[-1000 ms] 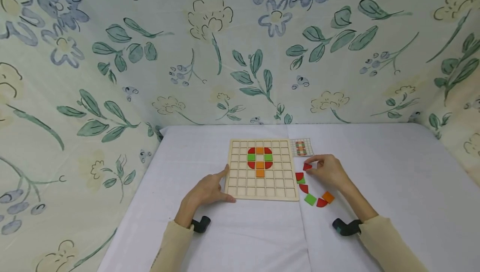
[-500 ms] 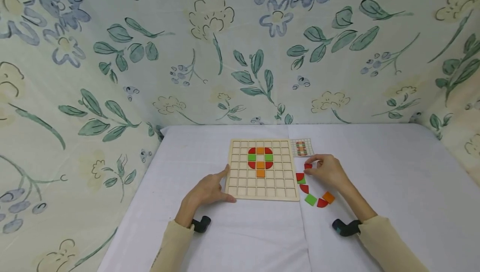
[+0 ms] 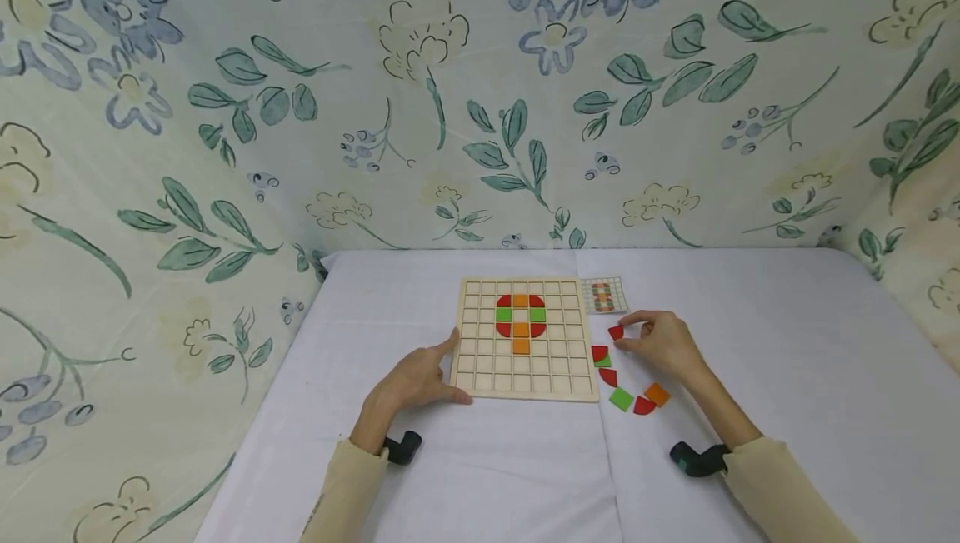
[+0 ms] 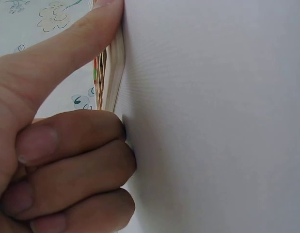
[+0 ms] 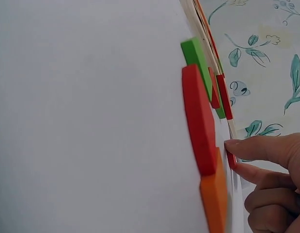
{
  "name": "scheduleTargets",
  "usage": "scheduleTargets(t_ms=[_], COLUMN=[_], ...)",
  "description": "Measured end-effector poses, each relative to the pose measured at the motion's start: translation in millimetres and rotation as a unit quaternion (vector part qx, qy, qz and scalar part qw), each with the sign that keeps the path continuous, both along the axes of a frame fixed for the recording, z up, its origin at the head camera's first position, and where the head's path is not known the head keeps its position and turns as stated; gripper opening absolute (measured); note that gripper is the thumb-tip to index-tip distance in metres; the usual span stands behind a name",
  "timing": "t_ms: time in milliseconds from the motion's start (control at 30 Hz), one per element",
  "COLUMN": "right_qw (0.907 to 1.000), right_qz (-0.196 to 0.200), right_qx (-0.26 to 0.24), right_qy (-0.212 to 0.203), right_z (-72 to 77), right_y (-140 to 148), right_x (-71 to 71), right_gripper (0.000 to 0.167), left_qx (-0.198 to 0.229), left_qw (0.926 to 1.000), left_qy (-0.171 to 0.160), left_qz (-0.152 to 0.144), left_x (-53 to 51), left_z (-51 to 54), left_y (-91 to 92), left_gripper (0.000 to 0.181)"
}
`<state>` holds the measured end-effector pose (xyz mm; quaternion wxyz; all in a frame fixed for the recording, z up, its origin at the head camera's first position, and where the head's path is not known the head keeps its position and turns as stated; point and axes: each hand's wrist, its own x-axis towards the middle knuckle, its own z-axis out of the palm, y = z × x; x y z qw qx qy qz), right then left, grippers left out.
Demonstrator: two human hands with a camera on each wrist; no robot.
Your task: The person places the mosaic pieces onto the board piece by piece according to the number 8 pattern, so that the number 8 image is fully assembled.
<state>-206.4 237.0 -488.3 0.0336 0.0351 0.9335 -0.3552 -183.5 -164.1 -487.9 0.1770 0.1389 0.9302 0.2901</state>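
A wooden grid board point(image 3: 480, 365) lies on the table with red, orange and green pieces in its upper middle squares. At its near left corner, my left hand point(image 3: 415, 376) holds the board, index finger along the left side and thumb at the front edge. The left wrist view shows that hand's other fingers point(image 4: 82, 167) curled against the white cloth. To the right of the board, my right hand point(image 3: 662, 345) pinches a red quarter-circle tile point(image 3: 616, 332) between thumb and index finger. The same tile point(image 5: 231, 159) appears edge-on in the right wrist view.
Loose pieces lie right of the board: a red piece point(image 3: 599, 353) overlapping a green one, another red piece point(image 3: 608, 377), a green square point(image 3: 621, 399), a red quarter-circle point(image 3: 644, 406) and an orange square point(image 3: 657, 395). A pattern card point(image 3: 604, 294) touches the board's upper right.
My right hand has shifted slightly to the right, its fingertips exposing more of the pinched red tile. The left hand and the board stay where they were.
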Motion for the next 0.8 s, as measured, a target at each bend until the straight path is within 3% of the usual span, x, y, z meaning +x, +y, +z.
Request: scheduleTargets(t_ms=[433, 800], right_qw=[0.9996, 0.9995], right_qz=[0.019, 0.000], right_qx=[-0.023, -0.030], right_qy=[-0.001, 0.001], right_z=[-1.9, -4.4], right_y=[3.2, 2.8], right_x=[0.9, -2.2], right_gripper=[0.041, 0.039], left_qx=[0.001, -0.003], left_qw=[1.0000, 1.0000], left_qy=[0.002, 0.001], left_qz=[-0.001, 0.003], left_x=[0.9, 0.2], left_z=[1.5, 0.1], left_y=[0.3, 0.5], left_gripper=[0.119, 0.119])
